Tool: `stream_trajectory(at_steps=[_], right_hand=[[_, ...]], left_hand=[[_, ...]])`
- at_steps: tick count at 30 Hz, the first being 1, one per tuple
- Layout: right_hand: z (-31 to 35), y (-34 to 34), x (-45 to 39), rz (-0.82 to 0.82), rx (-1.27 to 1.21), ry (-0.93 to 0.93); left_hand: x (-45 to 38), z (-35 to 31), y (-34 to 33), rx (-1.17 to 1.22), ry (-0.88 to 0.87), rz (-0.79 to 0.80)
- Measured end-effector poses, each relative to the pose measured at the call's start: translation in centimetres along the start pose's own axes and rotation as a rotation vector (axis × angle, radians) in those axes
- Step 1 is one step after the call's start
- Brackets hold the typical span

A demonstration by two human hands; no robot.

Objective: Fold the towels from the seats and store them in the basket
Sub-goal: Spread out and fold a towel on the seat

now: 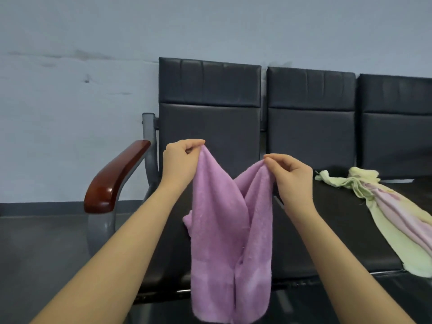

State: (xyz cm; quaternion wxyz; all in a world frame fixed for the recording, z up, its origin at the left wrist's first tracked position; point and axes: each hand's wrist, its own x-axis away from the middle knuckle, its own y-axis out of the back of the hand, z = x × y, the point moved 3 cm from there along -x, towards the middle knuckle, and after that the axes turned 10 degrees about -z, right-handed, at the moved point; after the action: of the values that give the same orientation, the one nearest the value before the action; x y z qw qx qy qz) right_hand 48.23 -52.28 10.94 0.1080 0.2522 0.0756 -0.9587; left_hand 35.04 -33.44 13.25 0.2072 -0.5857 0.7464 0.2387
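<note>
We pinched the limp purple towel (231,235) at two top corners, left grip (181,163) and right grip (292,178) closed on soft, light cloth sagging between them.

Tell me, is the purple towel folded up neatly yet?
Not yet. The purple terry towel hangs loose, pinched at two top corners by the left hand and right hand.

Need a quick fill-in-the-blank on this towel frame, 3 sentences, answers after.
1. Both hands pinch the top corners of the ____ towel.
2. The left hand is held ____ than the right hand.
3. The pale green and pink towel lies on a ____ to the right.

Missing words: purple; higher; seat
</note>
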Motion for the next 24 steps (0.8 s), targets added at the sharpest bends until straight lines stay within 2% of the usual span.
stream_trajectory(at_steps=[3, 6, 9, 16, 19, 24], right_hand=[[2.5, 0.1, -1.3, -0.070, -0.005, 0.053], [5.0, 0.1, -2.5, -0.130, -0.037, 0.102], [7.0, 0.1, -3.4, -0.176, -0.090, 0.101], [9.0, 0.8, -4.7, -0.308, -0.247, 0.001], [9.4, 1.3, -4.7, -0.338, -0.270, -0.012], [9.3, 1.5, -4.7, -0.334, -0.269, -0.020]], left_hand=[[-1.7, -1.9, 0.5, 0.016, 0.009, 0.014], [-3.3, -4.1, 0.7, -0.033, -0.075, 0.093], [-4.4, -6.1, 1.0, -0.085, -0.178, 0.102], [-5.7, -7.9, 3.0, -0.099, -0.297, -0.174], [-5.9, -7.4, 3.5, -0.062, -0.238, -0.221], [-6.1, -5.8, 3.8, 0.116, 0.061, -0.325]])
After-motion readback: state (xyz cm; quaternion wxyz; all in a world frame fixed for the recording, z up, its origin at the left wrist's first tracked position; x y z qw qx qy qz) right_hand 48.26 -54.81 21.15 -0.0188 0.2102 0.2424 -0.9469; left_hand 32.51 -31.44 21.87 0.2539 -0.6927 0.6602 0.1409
